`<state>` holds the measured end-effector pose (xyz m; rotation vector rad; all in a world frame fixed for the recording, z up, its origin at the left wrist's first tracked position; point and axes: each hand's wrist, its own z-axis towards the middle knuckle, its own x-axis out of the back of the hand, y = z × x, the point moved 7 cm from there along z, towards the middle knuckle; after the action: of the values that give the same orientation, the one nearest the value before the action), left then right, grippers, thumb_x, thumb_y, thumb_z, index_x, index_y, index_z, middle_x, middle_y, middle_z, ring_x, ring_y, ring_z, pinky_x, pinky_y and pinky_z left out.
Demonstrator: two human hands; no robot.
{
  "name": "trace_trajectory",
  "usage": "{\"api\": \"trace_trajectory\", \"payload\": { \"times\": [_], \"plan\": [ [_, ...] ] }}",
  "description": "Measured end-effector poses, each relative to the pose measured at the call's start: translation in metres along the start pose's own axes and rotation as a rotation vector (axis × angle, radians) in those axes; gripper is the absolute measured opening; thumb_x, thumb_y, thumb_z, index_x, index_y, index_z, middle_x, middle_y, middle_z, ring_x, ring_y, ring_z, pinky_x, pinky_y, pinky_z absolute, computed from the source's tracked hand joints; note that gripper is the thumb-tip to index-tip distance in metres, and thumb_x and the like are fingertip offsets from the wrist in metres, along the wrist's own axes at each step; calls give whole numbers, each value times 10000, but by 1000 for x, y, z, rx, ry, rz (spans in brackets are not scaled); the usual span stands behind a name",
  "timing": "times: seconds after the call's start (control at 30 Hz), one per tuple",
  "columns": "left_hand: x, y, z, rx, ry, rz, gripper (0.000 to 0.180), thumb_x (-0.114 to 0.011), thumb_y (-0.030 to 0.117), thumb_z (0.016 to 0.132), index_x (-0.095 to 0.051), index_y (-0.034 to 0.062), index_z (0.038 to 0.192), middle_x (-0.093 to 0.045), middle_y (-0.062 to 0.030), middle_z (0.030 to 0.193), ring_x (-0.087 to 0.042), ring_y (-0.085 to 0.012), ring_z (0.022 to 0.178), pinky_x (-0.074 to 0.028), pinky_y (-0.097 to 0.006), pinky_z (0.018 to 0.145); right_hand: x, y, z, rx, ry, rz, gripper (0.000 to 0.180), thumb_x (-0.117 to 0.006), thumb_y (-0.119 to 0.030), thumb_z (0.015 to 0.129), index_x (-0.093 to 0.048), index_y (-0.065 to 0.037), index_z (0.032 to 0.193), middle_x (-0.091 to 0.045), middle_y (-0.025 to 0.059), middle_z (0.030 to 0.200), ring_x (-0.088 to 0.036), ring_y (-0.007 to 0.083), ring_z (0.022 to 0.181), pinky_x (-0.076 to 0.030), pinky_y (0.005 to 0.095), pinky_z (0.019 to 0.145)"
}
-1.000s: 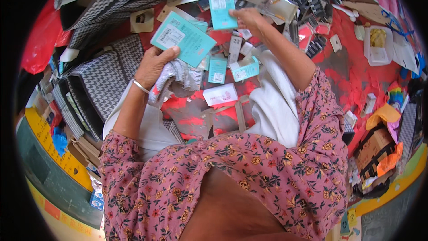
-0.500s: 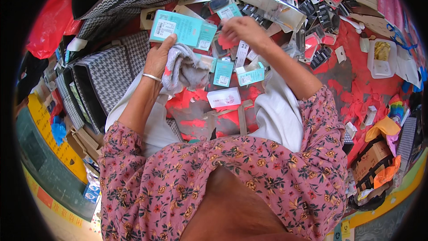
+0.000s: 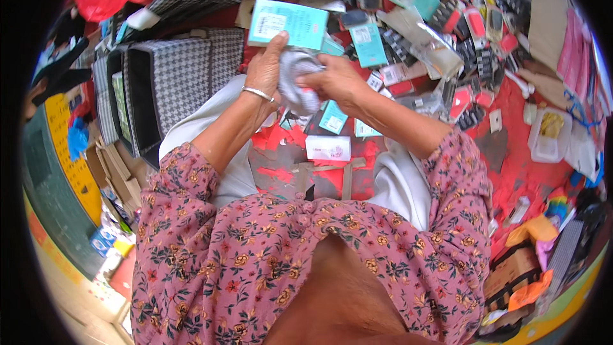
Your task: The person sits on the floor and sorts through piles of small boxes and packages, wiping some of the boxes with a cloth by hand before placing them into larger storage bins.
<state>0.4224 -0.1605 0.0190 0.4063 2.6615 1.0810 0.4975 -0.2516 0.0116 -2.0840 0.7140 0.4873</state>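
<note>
My left hand [image 3: 263, 71], a bangle on its wrist, is closed on a flat teal box [image 3: 300, 24] with a white barcode label. Its thumb presses on the box's lower edge. Just below the box, a crumpled grey cloth [image 3: 295, 76] is bunched between my two hands. My right hand [image 3: 337, 82] is closed on the cloth's right side, slightly blurred by motion. Beneath, another small teal box [image 3: 333, 117] and a white box [image 3: 328, 148] lie on the red, worn surface between my knees.
Many blister packs [image 3: 474, 24] in red and black are heaped at the far right, with a teal packet [image 3: 368, 45] nearer. Houndstooth storage boxes [image 3: 182, 76] stand at the left. A clear plastic tub [image 3: 549, 135] sits at the right, above a cardboard box [image 3: 511, 275].
My right hand has come left from over the packs and taken hold of the grey cloth, which hung at my left hand. The whole view has shifted somewhat.
</note>
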Motion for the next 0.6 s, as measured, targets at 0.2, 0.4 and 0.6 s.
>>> {"api": "trace_trajectory", "payload": {
  "times": [0.2, 0.4, 0.6],
  "plan": [
    [-2, 33, -1, -163, -41, -147, 401, -657, 259, 744, -543, -7, 1021, -587, -76, 924, -566, -147, 826, -445, -273, 694, 67, -56, -46, 337, 179, -167, 284, -605, -44, 647, -582, -6, 927, -587, 9, 797, -545, 94, 725, -429, 221, 623],
    [-15, 18, 9, -222, -187, 246, 311, -638, 282, 672, -597, -15, 756, -602, -82, 688, -558, -126, 578, -457, -287, 522, 13, -143, -68, 616, 397, -743, 331, -536, -26, 677, -540, -4, 1007, -569, 26, 899, -527, 93, 793, -431, 235, 711],
    [-42, 53, -14, -263, -408, -8, 280, -614, 150, 720, -568, -31, 928, -589, -53, 770, -555, -115, 636, -457, -229, 533, -67, -160, -37, 955, 564, -1356, 396, -542, -105, 757, -471, -28, 1138, -557, 191, 995, -541, 334, 922, -409, 364, 813]
  ]
}}
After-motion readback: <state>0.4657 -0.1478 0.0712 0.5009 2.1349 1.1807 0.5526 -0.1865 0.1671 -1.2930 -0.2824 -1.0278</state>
